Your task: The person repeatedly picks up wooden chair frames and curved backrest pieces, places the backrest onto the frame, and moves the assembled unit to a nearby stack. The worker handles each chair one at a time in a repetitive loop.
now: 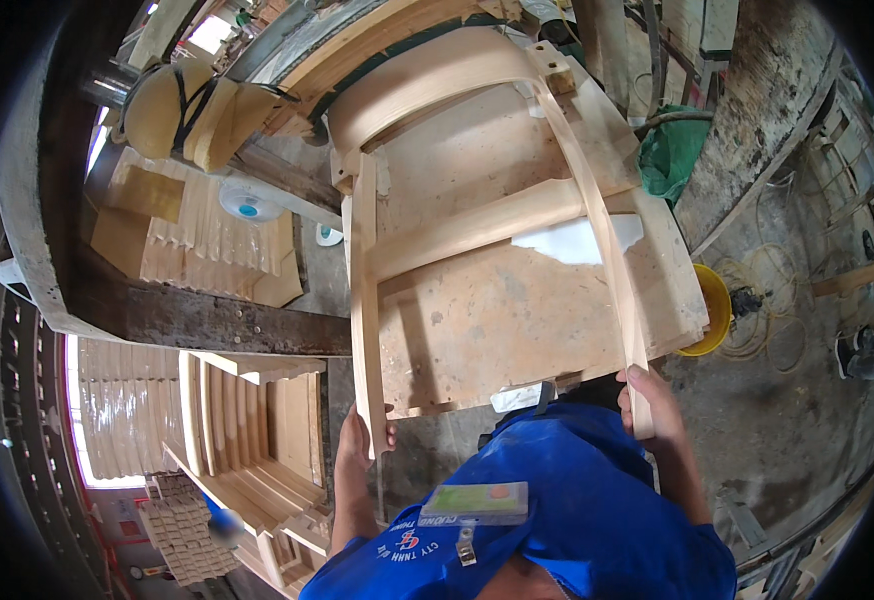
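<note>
I hold an unfinished pale wooden chair back frame point(477, 225) over a wooden workbench point(497, 320). It has a curved top rail at the far end, one cross rail in the middle and two long side legs coming toward me. My left hand point(359, 440) grips the near end of the left leg. My right hand point(647, 400) grips the near end of the right leg. My blue shirt point(557, 520) fills the lower middle of the view.
Stacks of curved wooden parts point(207, 250) lie at the left, with more chair frames point(257, 430) below them. A dark beam point(217, 320) runs along the left. A green cloth point(672, 155), a yellow bucket point(712, 310) and coiled cord lie at the right.
</note>
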{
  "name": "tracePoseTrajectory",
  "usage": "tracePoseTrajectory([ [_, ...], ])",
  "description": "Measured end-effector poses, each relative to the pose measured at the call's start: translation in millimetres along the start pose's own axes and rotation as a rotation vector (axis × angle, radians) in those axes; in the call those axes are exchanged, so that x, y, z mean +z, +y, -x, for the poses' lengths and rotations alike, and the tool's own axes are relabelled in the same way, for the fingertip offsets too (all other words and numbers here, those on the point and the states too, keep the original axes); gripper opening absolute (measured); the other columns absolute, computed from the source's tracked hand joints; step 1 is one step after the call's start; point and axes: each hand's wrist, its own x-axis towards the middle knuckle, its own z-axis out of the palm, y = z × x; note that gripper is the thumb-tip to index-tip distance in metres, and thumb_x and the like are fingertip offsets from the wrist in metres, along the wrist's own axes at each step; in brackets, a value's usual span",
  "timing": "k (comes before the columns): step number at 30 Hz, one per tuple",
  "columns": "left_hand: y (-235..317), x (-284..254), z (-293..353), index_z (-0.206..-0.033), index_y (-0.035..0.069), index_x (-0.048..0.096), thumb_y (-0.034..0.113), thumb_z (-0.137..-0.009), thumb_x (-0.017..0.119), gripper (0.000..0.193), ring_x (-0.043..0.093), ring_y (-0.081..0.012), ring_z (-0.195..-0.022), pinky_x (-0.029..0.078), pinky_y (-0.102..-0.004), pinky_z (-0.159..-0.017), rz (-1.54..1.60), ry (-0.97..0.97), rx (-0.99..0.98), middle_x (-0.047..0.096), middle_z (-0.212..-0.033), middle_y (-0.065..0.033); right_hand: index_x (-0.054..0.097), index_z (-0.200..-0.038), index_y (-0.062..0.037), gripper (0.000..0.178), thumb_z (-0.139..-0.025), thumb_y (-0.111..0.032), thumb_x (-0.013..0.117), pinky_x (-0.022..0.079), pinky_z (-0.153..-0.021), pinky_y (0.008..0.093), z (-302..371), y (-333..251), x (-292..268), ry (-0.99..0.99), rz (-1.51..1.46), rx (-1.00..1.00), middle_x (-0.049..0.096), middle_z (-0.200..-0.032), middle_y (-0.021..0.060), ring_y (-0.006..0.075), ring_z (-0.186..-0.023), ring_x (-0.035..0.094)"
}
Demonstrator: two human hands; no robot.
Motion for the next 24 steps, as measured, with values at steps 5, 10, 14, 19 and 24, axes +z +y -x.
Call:
tracePoseTrajectory([
  [5, 10, -15, 7, -0.109, 0.0, 0.065, 0.044, -0.109, 0.043, 0.049, 0.064, -0.0178, -0.071, 0.053, -0.0334, -0.067, -0.517, 0.463, 0.214, 0.065, -0.078, -0.0092, 0.057, -0.111, -0.0091, 0.034, -0.098, -0.04, 0.066, 0.042, -0.041, 0.0267, 9, 10, -7, -0.031, -0.006, 0.052, 0.056, -0.067, 0.0014, 0.0113, -0.048, 0.054],
  [10, 54, 49, -19, -0.1, 0.0, 0.068, 0.02, -0.105, 0.062, 0.023, 0.059, -0.0109, -0.079, 0.049, -0.0286, -0.073, -0.687, 0.741, 0.824, 0.067, -0.086, -0.0064, 0.057, -0.113, -0.0101, 0.038, -0.096, -0.042, 0.068, 0.044, -0.045, 0.0259, 21, 14, -4, -0.002, 0.042, 0.068, 0.057, -0.072, 0.0009, 0.0109, -0.053, 0.055],
  [14, 71, 126, -55, -0.112, 0.001, 0.067, 0.039, -0.104, 0.065, 0.039, 0.07, -0.0235, -0.095, 0.057, -0.035, -0.086, 0.066, 0.016, 0.476, 0.072, -0.094, -0.0107, 0.057, -0.113, -0.0098, 0.041, -0.094, -0.044, 0.069, 0.045, -0.051, 0.0252, 31, 14, -7, 0.009, 0.042, 0.098, 0.057, -0.077, 0.0015, 0.0105, -0.057, 0.054],
  [19, 67, 202, -112, -0.125, 0.003, 0.06, 0.055, -0.095, 0.071, 0.061, 0.066, -0.0337, -0.113, 0.056, -0.0441, -0.096, 0.657, -0.261, 0.094, 0.069, -0.117, -0.0139, 0.058, -0.115, -0.0079, 0.046, -0.092, -0.046, 0.071, 0.047, -0.054, 0.0252, 43, 17, -15, 0.035, 0.051, 0.093, 0.057, -0.079, 0.0017, 0.0109, -0.061, 0.056],
  [24, 83, 207, -172, -0.135, 0.005, 0.057, 0.052, -0.089, 0.079, 0.07, 0.06, -0.0323, -0.124, 0.049, -0.0536, -0.109, 1.086, -0.228, 0.167, 0.064, -0.131, -0.0129, 0.059, -0.117, -0.0066, 0.048, -0.093, -0.046, 0.072, 0.048, -0.053, 0.0266, 42, 40, -34, 0.009, 0.04, 0.093, 0.059, -0.078, 0.0016, 0.0116, -0.06, 0.056],
])
